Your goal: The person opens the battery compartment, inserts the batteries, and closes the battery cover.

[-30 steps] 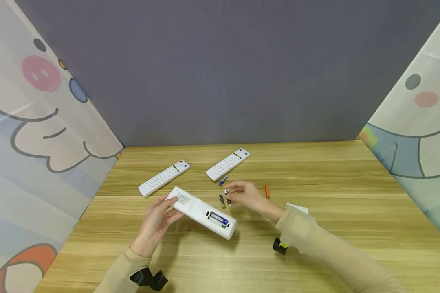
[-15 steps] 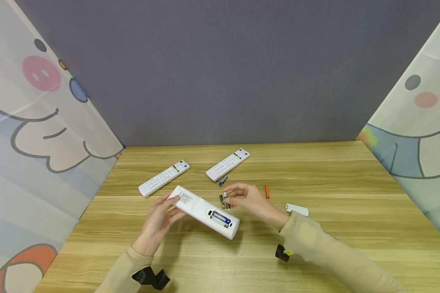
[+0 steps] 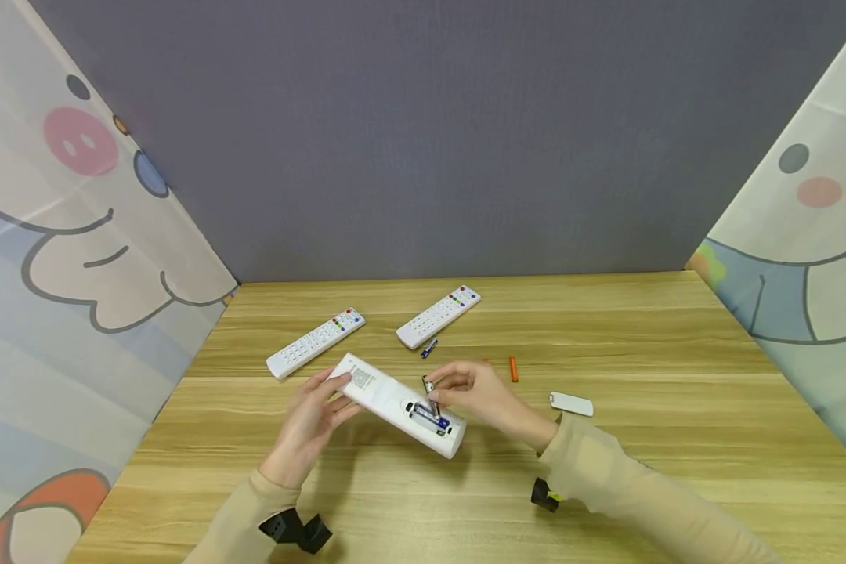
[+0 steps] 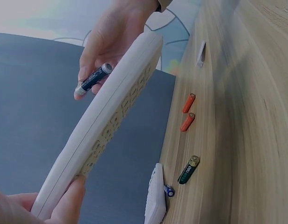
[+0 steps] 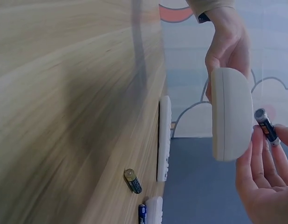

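Note:
My left hand (image 3: 303,431) grips the far end of a white remote control (image 3: 377,389), held up off the table with its back facing up. Its battery compartment is uncovered, and a blue battery (image 3: 440,421) lies inside. Between thumb and fingertips, my right hand (image 3: 479,392) pinches a dark battery (image 4: 93,78) with silver ends. That battery is tilted close over the compartment in the head view; in the right wrist view (image 5: 267,127) the same battery is beside the remote's back. A dark green battery (image 4: 188,170) with a gold end lies on the table below.
Two white remotes lie buttons up, one remote (image 3: 316,343) at left and another remote (image 3: 439,317) farther back. A blue battery (image 3: 428,348) is near the latter. Two orange batteries (image 3: 513,369) and a white battery cover (image 3: 571,404) lie right of the hands.
My right hand has brought the pinched battery from near the table toward the remote's compartment. The left hand has shifted the remote slightly right.

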`<control>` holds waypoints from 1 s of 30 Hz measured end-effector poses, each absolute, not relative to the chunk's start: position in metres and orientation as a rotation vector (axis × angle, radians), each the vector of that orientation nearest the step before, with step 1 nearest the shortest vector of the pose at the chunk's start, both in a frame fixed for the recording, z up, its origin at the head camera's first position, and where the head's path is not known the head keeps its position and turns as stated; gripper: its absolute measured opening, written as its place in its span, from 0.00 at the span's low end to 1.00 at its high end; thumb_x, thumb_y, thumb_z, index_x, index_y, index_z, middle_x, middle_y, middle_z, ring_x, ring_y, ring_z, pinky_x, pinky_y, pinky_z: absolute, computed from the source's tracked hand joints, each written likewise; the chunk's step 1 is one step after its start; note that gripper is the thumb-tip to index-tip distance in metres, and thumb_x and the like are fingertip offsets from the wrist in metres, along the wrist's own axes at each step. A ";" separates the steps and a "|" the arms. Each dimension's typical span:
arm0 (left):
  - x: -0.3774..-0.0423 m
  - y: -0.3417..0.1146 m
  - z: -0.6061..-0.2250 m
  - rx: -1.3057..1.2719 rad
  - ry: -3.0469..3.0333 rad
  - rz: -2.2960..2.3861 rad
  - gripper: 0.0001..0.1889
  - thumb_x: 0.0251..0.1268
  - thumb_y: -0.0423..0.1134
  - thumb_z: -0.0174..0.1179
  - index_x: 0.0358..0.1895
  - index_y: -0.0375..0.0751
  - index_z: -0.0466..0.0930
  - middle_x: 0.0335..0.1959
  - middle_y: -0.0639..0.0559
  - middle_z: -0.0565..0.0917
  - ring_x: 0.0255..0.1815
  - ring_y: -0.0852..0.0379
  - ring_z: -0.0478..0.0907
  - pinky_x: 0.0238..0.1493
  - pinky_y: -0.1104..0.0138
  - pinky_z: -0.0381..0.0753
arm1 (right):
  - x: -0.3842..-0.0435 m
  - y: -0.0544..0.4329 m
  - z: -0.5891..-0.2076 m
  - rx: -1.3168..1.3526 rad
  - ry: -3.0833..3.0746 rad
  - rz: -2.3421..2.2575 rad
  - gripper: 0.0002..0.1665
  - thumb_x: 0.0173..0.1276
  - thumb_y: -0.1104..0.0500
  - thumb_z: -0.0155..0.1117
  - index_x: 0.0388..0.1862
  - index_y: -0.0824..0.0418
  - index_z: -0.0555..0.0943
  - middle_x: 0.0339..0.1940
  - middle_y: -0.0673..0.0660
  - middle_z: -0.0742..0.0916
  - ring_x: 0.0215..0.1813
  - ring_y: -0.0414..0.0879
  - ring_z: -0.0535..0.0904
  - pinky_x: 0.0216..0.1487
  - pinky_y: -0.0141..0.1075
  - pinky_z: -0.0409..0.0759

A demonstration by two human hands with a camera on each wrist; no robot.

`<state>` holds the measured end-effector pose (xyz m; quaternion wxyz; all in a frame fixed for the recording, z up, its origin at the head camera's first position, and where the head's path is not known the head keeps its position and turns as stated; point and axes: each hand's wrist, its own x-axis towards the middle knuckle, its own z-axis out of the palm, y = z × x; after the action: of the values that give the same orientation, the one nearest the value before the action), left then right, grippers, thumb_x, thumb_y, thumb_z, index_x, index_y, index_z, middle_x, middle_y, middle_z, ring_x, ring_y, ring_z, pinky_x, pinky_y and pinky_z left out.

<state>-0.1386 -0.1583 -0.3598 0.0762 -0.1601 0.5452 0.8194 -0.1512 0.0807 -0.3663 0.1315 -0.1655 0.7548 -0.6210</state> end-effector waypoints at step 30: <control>-0.142 -0.151 -0.357 -0.482 1.611 2.463 0.24 0.61 0.28 0.48 0.60 0.30 0.53 0.37 0.48 0.74 0.32 0.55 0.78 0.41 0.64 0.80 | -0.139 0.082 -0.369 -0.656 2.491 -1.628 0.12 0.52 0.54 0.68 0.36 0.54 0.84 0.36 0.48 0.84 0.36 0.40 0.75 0.30 0.29 0.75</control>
<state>-0.1420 -0.1507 -0.3569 0.0794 -0.1610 0.5385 0.8233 -0.1395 0.0824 -0.3693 0.0471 -0.2150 0.8166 -0.5336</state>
